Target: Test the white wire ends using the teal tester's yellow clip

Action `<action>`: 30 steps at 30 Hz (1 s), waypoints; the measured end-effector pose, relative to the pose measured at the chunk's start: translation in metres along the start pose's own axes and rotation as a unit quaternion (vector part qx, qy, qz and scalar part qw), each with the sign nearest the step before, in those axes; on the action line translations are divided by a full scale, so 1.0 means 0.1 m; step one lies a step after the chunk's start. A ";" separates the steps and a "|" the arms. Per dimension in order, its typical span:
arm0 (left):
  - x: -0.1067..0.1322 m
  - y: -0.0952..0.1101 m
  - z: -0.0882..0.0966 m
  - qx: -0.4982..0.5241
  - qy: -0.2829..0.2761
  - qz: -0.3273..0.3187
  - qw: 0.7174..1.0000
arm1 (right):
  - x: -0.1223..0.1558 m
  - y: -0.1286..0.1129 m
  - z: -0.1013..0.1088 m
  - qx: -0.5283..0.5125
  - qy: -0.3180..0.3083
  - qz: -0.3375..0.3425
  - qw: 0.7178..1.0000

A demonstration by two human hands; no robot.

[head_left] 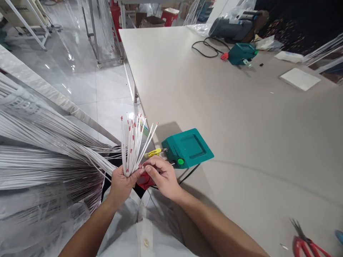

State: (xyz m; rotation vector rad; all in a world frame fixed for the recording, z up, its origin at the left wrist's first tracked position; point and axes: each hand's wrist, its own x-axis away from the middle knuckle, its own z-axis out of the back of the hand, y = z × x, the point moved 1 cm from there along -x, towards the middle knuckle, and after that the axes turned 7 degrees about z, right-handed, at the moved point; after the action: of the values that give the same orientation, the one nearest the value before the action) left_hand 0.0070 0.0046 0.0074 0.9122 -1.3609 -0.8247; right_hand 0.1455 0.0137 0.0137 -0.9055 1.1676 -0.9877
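My left hand (122, 184) is closed round a bundle of thin white wires (135, 146), whose red-tipped ends fan out upward. Close beside its thumb, my right hand (162, 176) pinches what looks like the end of one wire; the fingers partly hide it. Just past my right hand, at the table's edge, sits a green box-shaped device (187, 148) with a bright green button. A yellow-handled tool (153, 152) lies against its left side. Something red (145, 180) shows below my hands.
Long bundles of white wires (53, 132) hang at my left beside a rail. On the table (227, 117) are red-handled pliers (305, 242), a second green device (242, 53) with a black cable, and a white flat pad (300, 79). A wheeled metal rack (98, 35) stands beyond.
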 end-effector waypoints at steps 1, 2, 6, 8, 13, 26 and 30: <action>0.00 0.00 0.00 -0.005 0.002 0.001 1.000 | 0.00 -0.01 0.00 0.009 0.006 -0.001 1.000; 0.01 0.00 0.00 -0.010 0.004 0.004 1.000 | -0.01 -0.01 -0.01 0.018 0.013 -0.003 1.000; 0.02 0.00 -0.01 -0.016 -0.003 0.016 1.000 | -0.01 -0.03 -0.01 0.039 0.024 0.002 0.999; 0.01 -0.01 -0.01 -0.006 -0.007 0.019 1.000 | -0.01 -0.04 0.00 0.034 0.018 0.007 0.999; 0.02 -0.02 0.01 0.002 0.014 0.020 1.000 | -0.02 -0.03 0.02 0.019 0.020 0.010 1.000; 0.01 -0.02 0.10 -0.030 -0.041 0.000 0.999 | -0.08 -0.10 0.14 -0.006 -0.015 0.027 1.000; 0.03 0.07 0.13 -0.048 -0.091 -0.020 0.994 | -0.15 -0.17 0.20 -0.015 -0.133 0.065 0.989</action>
State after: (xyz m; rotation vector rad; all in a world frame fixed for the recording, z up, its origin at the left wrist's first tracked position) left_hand -0.0057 0.0044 0.0150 0.8057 -1.4506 -1.0166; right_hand 0.1608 0.0241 0.0377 -0.9419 1.0030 -0.7198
